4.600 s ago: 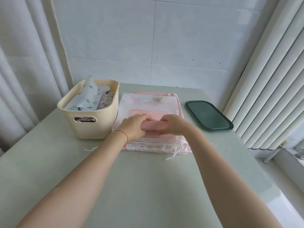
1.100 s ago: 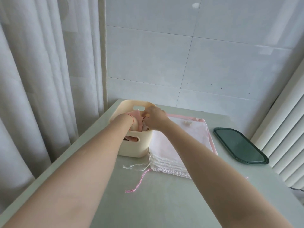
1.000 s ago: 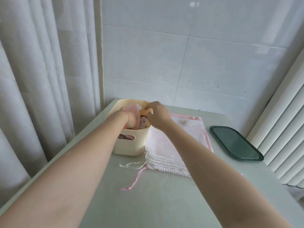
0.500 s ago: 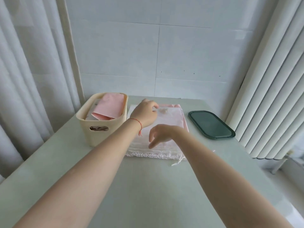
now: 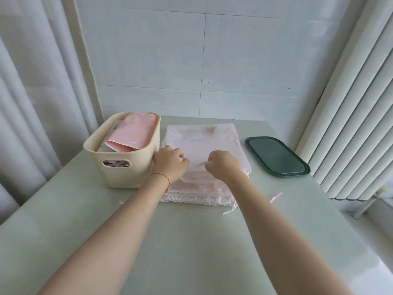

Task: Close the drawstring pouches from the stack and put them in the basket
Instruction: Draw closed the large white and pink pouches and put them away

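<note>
While both hands [image 5: 170,162] [image 5: 222,165] pinch the top pouch [image 5: 204,143], the basket [image 5: 121,167] sits just left, nearer the left hand.

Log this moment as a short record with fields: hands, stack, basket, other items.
left hand: on the top pouch of the stack, fingers curled on its fabric
right hand: pinches the top pouch, fingers curled
stack of pouches: sheer white and pink, flat on the table, right of the basket
basket: cream, holds a folded pink pouch
green tray: right of the stack, apart from it
pink string: loose on the table
</note>
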